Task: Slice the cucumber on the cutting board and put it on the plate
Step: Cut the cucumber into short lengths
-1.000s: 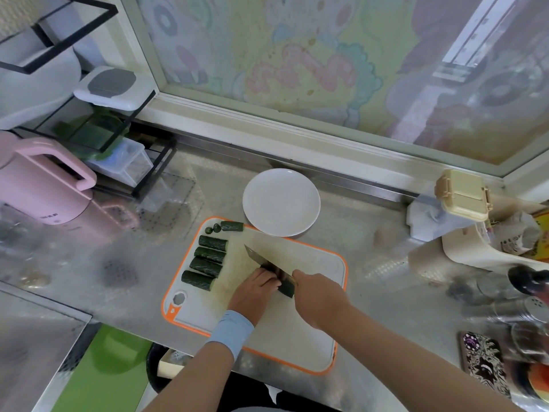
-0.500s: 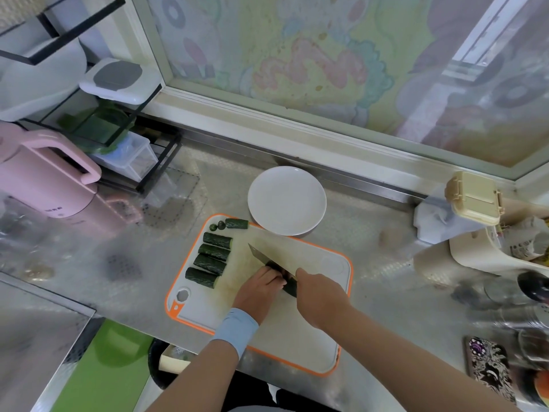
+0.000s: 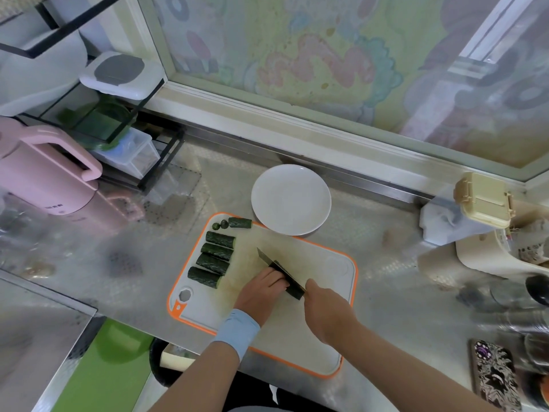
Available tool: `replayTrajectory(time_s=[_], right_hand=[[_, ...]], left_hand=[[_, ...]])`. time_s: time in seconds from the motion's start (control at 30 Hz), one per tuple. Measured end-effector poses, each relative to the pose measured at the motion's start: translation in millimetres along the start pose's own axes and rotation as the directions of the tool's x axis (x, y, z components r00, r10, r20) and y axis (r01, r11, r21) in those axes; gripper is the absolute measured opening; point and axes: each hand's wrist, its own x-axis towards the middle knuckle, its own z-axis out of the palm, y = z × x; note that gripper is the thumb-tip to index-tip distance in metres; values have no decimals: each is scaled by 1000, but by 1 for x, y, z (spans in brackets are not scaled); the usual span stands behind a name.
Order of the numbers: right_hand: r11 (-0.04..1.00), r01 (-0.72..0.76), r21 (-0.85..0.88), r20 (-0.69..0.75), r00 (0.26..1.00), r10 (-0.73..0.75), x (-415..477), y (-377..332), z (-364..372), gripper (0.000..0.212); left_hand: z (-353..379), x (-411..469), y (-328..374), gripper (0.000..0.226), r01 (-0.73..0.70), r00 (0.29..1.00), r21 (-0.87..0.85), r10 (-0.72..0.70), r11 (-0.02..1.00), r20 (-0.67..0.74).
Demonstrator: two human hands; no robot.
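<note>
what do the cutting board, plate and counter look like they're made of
Cutting board: probably plastic, matte white with a moulded orange rim and hanging hole.
Plate: looks like glazed ceramic or possibly melamine, smooth plain white with a soft sheen.
Counter: likely stainless steel, grey, embossed texture, mirroring the pink jug.

no text can be read. a small dark mark on the pink kettle point(image 3: 44, 179) is too blurred to make out, and the print on the packet point(image 3: 534, 248) at the right edge is too small.
</note>
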Motion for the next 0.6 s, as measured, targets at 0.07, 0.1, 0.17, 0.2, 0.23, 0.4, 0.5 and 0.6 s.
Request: replayTrajectory(time_s=[0.07,0.1,0.17,0.2,0.23,0.4,0.5,0.6], right_hand=[[999,-10,34,-8,1000,10,2,3,6,9],[999,-12,49,-12,1000,13,4,4,10,10],[998,-15,65,-22,1000,17,8,4,14,10],[998,-14,60,-28,999,16,11,4,15,9],[999,-15,51,-30,999,16,14,3,16,9],[998,2,59,-14,1000,-1,21,2,18,6],[991,-29,130,15,1000,27,22,4,9,16],[969,-48,243,-20,998,54,21,9,-7,23]], left_hand=[[-1,-1,1,17,-12,1000,-1,12,1000,0],[-1,-1,1,17,-17,1000,-4,17,1000,0],[0,-1,-1,18,-20,1000,-13,20,1000,5],[0,0,-2,18,-19,1000,-18,20,1000,9],[1,0,-2,18,-19,1000,-21,19,1000,14],[0,3,-3,16,-34,999,-25,35,999,41],[-1,5,-6,14,-57,995,-18,58,998,75],[-7,13,-9,19,-65,989,27,60,998,139]])
